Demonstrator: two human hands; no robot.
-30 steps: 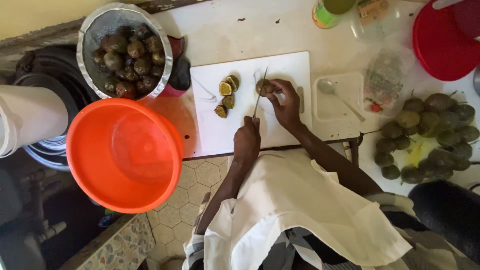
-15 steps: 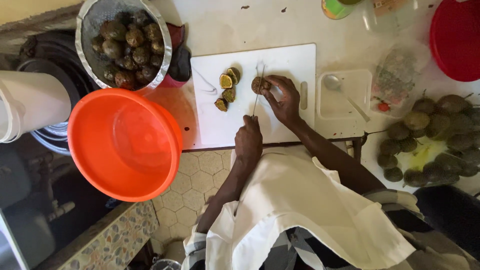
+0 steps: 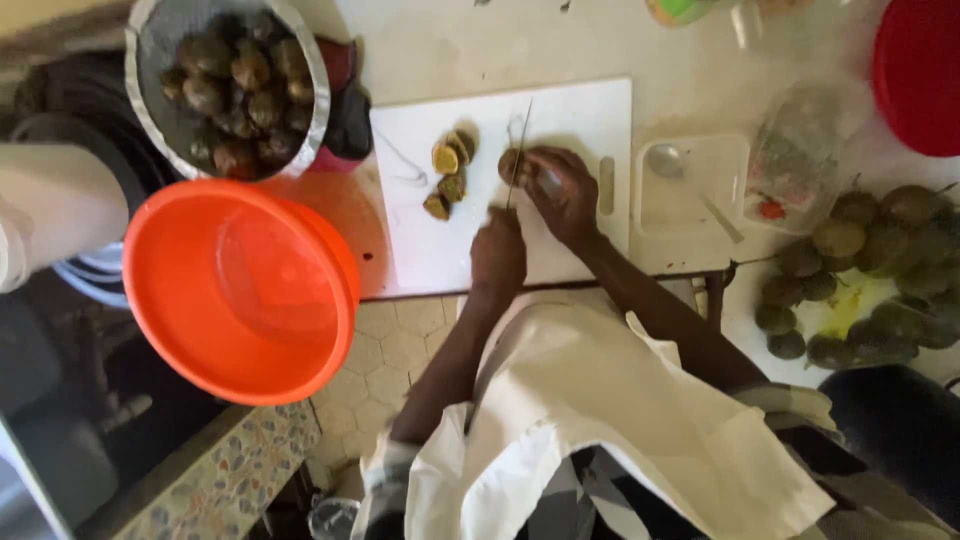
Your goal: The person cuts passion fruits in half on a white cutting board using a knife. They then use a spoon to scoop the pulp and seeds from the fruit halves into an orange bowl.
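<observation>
Fingers [image 3: 548, 172] of your right hand [image 3: 567, 195] are curled tight over a small dark round fruit [image 3: 510, 165], pinning it to the white cutting board [image 3: 570, 110] near the board's middle. Your left hand [image 3: 498, 255] is closed in a full grip on the knife [image 3: 518, 140], whose blade runs across the fruit just beside those fingertips. Main risk is a nick: the fruit is round and looks slick, so if it rolls under pressure the blade slides toward the fingers. I can't tell how deep the blade sits, since it's too blurred. Cut halves [image 3: 447, 178] lie close on the blade's left, so a wide stroke could knock them across the board. Any juice on the board would make everything slip more. The board's near edge sits close to the counter edge, so hard downward force there could tip or shift it. The orange basin [image 3: 240, 290] sits below and to the left, and a fruit that rolls off could miss it and hit the floor. The pile of green fruit [image 3: 860, 260] and the tray with a spoon [image 3: 665, 160] lie well apart on the right, so they aren't a concern.
</observation>
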